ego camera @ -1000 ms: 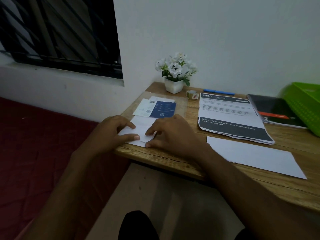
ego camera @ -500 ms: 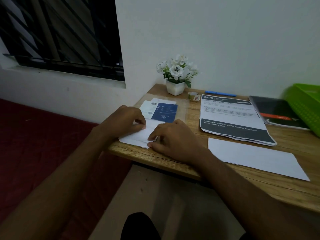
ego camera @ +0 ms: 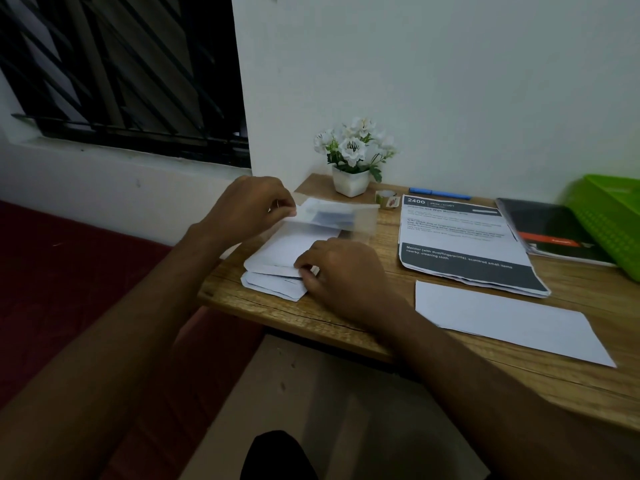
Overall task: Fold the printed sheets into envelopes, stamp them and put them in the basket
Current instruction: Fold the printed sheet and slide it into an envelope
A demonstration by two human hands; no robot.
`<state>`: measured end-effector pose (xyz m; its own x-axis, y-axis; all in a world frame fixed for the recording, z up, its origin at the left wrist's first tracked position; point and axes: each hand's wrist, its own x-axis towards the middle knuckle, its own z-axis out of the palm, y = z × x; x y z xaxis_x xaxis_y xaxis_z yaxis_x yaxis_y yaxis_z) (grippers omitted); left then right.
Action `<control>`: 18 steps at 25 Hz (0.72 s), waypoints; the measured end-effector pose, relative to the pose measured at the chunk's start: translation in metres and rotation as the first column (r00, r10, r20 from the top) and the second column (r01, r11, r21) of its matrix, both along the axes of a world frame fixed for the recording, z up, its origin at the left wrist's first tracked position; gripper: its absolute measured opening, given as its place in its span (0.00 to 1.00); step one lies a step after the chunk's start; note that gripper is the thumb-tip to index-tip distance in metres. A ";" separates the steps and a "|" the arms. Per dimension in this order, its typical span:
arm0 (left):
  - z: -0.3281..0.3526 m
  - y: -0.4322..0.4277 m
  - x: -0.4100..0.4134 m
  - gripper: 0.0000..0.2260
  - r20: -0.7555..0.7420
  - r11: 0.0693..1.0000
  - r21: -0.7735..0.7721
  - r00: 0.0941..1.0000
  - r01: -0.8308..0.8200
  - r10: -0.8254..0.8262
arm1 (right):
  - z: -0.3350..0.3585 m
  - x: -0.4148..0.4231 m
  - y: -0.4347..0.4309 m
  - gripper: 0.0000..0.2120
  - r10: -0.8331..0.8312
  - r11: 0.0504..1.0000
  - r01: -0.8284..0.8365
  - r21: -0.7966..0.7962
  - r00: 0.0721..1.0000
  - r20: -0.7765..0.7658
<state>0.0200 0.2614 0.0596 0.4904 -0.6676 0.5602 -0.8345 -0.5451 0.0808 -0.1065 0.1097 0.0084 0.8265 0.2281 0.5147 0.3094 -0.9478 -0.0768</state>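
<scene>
The left hand point(ego camera: 249, 209) pinches a corner of a clear plastic sleeve point(ego camera: 360, 220), which is held above the wooden table point(ego camera: 346, 317) and blurred. The right hand point(ego camera: 346, 275), fingers curled, pinches the edge of the folded envelopes point(ego camera: 273, 261), white paper stacked flat at the table's near-left corner. The printed sheets point(ego camera: 460, 244) lie to their right, and the green lattice basket point(ego camera: 616, 220) stands at the far right.

On the wooden desk point(ego camera: 346, 323), white folded paper envelopes point(ego camera: 273, 282) lie near left, the printed sheet stack point(ego camera: 460, 244) right of them, the green plastic basket point(ego camera: 609, 223) far right, and the white flower pot point(ego camera: 350, 181) behind the envelopes.
</scene>
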 end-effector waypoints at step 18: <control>-0.002 0.003 -0.006 0.06 -0.062 1.000 -0.019 0.998 -0.002 0.001 | 0.063 -0.079 -0.069 0.09 -0.034 0.510 -0.230 0.829 0.958 0.286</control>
<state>0.0139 0.2640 0.0574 0.5253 -0.6563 0.5417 -0.8269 -0.5439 0.1429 -0.1856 0.0411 0.0716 0.6493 -0.3543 0.6729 0.5274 -0.4277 -0.7341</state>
